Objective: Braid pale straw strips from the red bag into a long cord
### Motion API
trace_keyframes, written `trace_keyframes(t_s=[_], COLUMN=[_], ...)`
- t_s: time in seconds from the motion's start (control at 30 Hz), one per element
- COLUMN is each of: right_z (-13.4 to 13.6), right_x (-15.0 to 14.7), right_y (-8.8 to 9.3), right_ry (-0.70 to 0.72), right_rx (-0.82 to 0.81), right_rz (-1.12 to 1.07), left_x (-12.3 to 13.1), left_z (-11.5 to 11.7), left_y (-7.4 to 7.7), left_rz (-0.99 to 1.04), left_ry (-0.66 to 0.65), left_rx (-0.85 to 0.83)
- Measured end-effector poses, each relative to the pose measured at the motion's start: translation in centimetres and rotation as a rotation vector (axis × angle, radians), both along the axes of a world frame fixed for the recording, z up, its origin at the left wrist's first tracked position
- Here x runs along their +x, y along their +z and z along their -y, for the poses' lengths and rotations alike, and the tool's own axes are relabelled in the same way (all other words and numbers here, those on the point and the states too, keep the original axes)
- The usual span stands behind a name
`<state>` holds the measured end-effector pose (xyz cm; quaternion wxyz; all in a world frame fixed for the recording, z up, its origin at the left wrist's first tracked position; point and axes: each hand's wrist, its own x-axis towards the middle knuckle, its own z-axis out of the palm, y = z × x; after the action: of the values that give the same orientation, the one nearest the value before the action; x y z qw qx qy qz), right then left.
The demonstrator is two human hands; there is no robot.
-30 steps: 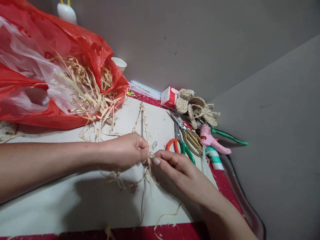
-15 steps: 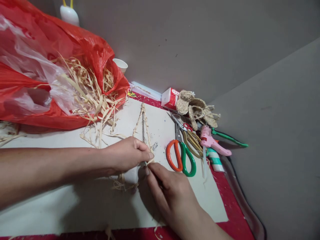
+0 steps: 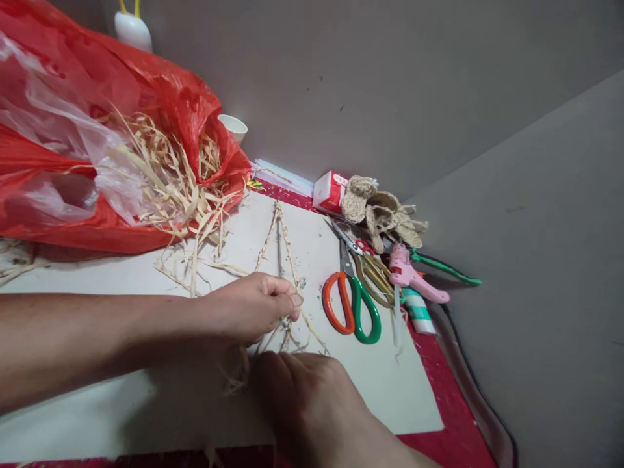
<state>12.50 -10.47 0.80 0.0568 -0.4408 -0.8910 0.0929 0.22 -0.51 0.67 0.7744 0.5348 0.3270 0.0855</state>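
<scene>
My left hand (image 3: 251, 305) reaches in from the left, fingers pinched on a thin twisted straw cord (image 3: 279, 242) that runs away from me across the white board (image 3: 380, 377). My right hand (image 3: 305, 400) is low at the front, back facing the camera, fingers curled under and hidden among loose straw strands (image 3: 287, 338) just below my left hand. What the right fingers grip cannot be seen.
A red plastic bag (image 3: 97, 162) spilling dried straw (image 3: 170, 182) fills the left. Orange-and-green scissors (image 3: 351, 305), other scissors, a pink glue gun (image 3: 412, 273), woven straw pieces (image 3: 380, 211), a red-white box (image 3: 330, 190) and a white cup (image 3: 233, 125) lie by the grey wall.
My right hand has drawn back toward me and down, away from the scissors, its fingers now tucked under. My left hand keeps its pinch on the cord, shifted slightly lower.
</scene>
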Motion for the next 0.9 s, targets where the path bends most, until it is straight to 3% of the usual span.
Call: trace_keyframes(t_s=[0.13, 0.23, 0.33, 0.4, 0.47, 0.57, 0.67, 0.77, 0.9], right_z=[0.7, 1.1, 0.5, -0.7, -2.1, -3.4, -3.5, -3.3, -3.7], right_x=[0.2, 1.9, 3.9, 4.5, 4.2, 3.0, 2.3, 2.5, 3.4], right_y=[0.2, 1.4, 2.7, 2.8, 2.2, 0.8, 0.3, 0.9, 1.4], right_ry=[0.102, 0.112, -0.125, -0.578, -0.790, -0.775, -0.704, -0.683, -0.640], right_rx=[-0.134, -0.247, -0.200, -0.113, -0.260, -0.689, -0.928, -0.956, -0.901], right_rz=[-0.020, -0.301, -0.523, -0.875, -1.139, -1.258, -1.226, -1.178, -1.096], left_x=[0.0, 0.0, 0.0, 0.1, 0.1, 0.1, 0.0, -0.1, -0.4], left_z=[-0.1, -0.3, -0.5, -0.5, -0.5, -0.4, -0.3, -0.4, -0.7], left_y=[0.5, 0.8, 1.0, 1.0, 0.9, 0.3, -0.2, -0.1, 0.3], left_rz=[0.060, 0.066, 0.037, 0.034, 0.081, 0.191, 0.118, 0.033, 0.033], left_ry=[-0.021, 0.009, 0.017, 0.030, 0.026, -0.039, -0.067, -0.033, -0.124], left_rx=[-0.076, -0.028, 0.019, 0.048, 0.087, 0.134, 0.172, 0.224, 0.246])
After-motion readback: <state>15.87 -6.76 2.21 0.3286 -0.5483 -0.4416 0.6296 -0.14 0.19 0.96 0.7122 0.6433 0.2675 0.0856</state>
